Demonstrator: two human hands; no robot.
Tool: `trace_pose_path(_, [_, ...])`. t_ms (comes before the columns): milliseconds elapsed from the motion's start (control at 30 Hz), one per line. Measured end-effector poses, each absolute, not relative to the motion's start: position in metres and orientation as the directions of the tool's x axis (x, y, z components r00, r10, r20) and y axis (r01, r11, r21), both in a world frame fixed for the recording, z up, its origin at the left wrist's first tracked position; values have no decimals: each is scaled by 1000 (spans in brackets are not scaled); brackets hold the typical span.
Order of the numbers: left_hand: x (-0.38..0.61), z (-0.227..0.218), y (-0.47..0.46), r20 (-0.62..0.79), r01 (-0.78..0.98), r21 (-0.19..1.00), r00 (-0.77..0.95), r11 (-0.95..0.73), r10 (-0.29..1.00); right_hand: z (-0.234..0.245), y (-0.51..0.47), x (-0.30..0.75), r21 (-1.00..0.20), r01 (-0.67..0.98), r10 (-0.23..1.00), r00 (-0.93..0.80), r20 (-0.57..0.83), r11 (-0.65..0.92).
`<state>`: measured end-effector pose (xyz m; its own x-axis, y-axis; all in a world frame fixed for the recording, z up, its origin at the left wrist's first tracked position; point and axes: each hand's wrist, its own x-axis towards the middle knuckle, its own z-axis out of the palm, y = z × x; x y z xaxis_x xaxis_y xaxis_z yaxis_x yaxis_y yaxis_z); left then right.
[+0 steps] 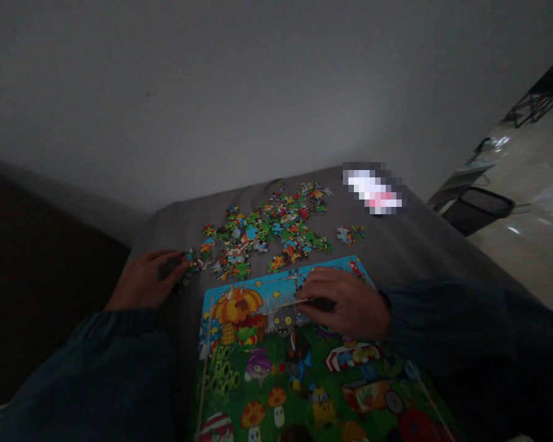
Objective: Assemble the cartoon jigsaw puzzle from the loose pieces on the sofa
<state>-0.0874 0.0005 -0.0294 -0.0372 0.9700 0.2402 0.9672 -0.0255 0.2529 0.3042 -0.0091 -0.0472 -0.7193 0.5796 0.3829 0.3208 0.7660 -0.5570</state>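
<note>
A colourful puzzle board (pixel 276 368) with a cartoon garden picture lies on the grey cloth surface in front of me. Over its upper right part, my right hand (pixel 345 304) pinches a thin puzzle piece (pixel 299 302), seen nearly edge-on. My left hand (pixel 150 277) is left of the board, fingers curled together at the edge of the loose pieces. Small coloured puzzle pieces (pixel 191 259) show at its fingertips; dim light hides how many it grips. Beyond the board spreads a heap of loose puzzle pieces (pixel 276 227).
A pair of puzzle pieces (pixel 351 234) lies apart, right of the heap. A bright, pixelated object (pixel 373 191) rests at the surface's far right corner. Behind stands a plain wall (pixel 239 92). To the right, a dark framed item (pixel 483 205) is above the shiny floor (pixel 534 227).
</note>
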Motion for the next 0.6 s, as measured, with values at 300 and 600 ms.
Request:
trace_pose_path(300, [-94,-43,-6,340,946,306,-211,104,916,-45,-5,305,-618,354,640,-694,330,702])
trace_pose_path(600, [-40,-7,-19,-27,787,614,102,-64,994,-47,-4,304,-644,377,678,-667,311,666])
